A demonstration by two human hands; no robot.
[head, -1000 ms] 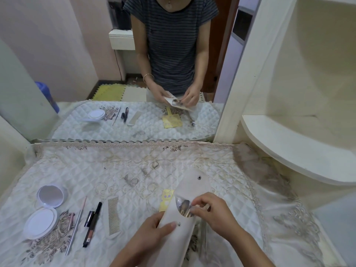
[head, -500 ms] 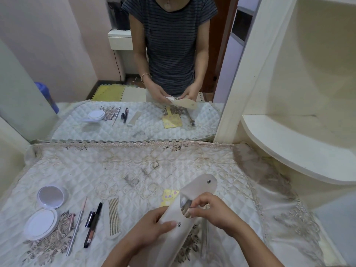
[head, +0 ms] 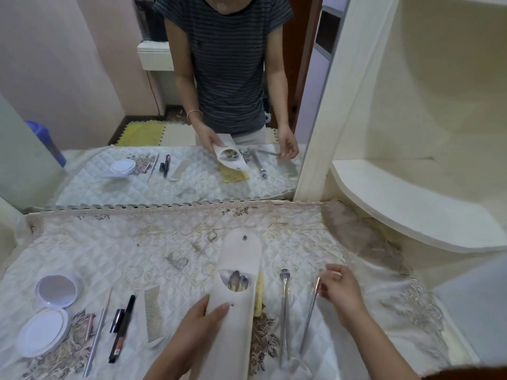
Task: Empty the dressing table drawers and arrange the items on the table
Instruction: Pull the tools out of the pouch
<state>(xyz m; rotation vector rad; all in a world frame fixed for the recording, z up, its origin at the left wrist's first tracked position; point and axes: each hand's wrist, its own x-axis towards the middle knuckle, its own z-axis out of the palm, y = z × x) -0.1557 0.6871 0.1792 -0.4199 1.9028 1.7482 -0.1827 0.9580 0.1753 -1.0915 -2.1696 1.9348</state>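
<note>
A cream dressing table [head: 310, 187] stands in a pale pink room, its top covered by a quilted white satin cloth [head: 137, 250] with beige lace edging and faded floral embroidery. The mirror [head: 109, 105] behind shows the person in a striped T-shirt, yellow and cream foam floor mats [head: 148, 133] and a blue bottle [head: 46, 141]. A curved cream shelf [head: 411, 209] juts out at right.

At the centre of the cloth, the left hand [head: 192, 333] grips a long, smooth off-white pouch [head: 236, 319], thumb pressed on its front near a snap stud. The rounded flap lies open and flat toward the mirror, and dark and silvery tool tips show in the mouth. A yellow card [head: 259, 294] peeks out along the pouch's right edge.

The right hand [head: 340, 292] pinches the upper end of a slim metal tool [head: 310, 319] between curled fingertips, to the right of the pouch. Whether its lower end touches the cloth cannot be told. A second metal tool [head: 284, 311], round-headed, lies flat between it and the pouch.

To the left lie a pale fine-toothed comb [head: 152, 315], a black pencil [head: 123, 327], a short dark tube [head: 117, 320], a thin silvery stick [head: 97, 335] and an open round white compact [head: 44, 333], its mirrored lid facing up.
</note>
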